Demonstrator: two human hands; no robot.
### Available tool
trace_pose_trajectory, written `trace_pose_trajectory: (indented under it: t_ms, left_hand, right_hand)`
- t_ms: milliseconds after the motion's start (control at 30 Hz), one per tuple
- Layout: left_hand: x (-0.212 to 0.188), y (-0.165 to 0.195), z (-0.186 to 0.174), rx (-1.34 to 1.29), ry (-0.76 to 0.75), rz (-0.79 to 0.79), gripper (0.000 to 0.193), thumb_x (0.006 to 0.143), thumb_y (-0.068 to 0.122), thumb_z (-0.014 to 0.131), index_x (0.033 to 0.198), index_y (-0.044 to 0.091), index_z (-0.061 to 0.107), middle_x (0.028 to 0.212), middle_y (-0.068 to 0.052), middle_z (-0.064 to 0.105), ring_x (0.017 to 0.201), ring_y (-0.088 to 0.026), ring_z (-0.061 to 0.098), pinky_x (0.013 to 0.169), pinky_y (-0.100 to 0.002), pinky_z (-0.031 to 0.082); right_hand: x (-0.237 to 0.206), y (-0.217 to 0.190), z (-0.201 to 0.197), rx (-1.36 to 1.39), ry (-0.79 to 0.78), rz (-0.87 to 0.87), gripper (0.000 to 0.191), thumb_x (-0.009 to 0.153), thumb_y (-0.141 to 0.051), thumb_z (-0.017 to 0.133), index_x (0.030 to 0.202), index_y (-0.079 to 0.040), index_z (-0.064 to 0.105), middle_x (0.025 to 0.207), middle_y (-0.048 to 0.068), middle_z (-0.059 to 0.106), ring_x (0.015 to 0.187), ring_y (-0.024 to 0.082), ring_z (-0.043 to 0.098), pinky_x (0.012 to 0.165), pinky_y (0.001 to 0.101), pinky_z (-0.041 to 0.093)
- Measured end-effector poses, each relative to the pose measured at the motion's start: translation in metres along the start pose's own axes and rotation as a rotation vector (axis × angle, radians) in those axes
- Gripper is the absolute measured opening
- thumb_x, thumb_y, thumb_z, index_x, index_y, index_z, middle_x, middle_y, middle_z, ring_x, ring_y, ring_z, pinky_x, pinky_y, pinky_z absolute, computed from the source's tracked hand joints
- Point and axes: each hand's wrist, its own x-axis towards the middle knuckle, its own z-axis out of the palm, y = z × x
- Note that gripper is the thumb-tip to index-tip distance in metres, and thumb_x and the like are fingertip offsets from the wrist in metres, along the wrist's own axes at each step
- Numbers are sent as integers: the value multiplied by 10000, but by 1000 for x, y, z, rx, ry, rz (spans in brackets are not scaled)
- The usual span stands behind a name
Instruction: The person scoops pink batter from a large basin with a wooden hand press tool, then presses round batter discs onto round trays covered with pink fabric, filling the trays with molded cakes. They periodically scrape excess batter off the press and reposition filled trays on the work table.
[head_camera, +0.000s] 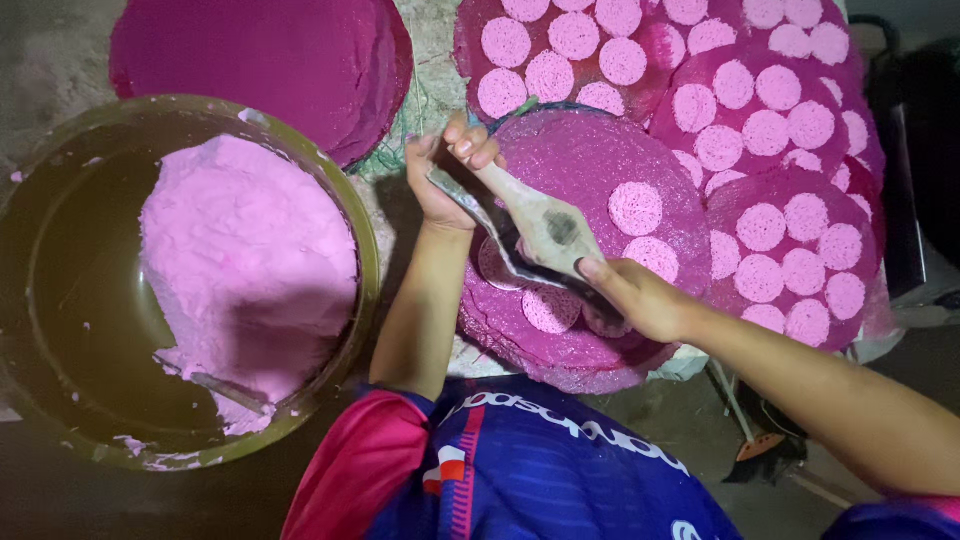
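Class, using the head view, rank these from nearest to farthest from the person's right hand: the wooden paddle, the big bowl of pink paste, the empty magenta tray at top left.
1. wooden paddle: touching the right hand, just above it.
2. big bowl of pink paste: to the left, past the left forearm.
3. empty magenta tray: farthest, upper left corner.

Both hands, left (445, 180) and right (640, 298), grip a grey scraper (545, 228) over the magenta round tray (600, 170) of pink discs (636, 208).

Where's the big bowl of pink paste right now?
In the head view, the green bowl of pink paste sits at the left of the frame, beside the left hand's forearm and just below a plain magenta round mat.
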Motion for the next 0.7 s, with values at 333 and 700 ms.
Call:
trace_pose_trajectory:
  t_ms: [333,700]
  left_hand:
    - [24,0,12,243,269,20,350,955,469,473,935,123,519,897,-44,575,903,-226,586,936,-400,497]
    - [-96,-19,14,1345,642,-424,658,1101,568,311,1617,160,320,928,-61,623,497,-119,455,451,-285,381]
  right_hand:
    - [4,12,-10,62,96,-110,757,981,-662,320,879,7,660,670,80,606,623,187,585,602,372,518]
    - [4,70,13,150,212,-378,758,1016,-660,310,990,-4,688,752,58,678,677,158,595,608,320,462]
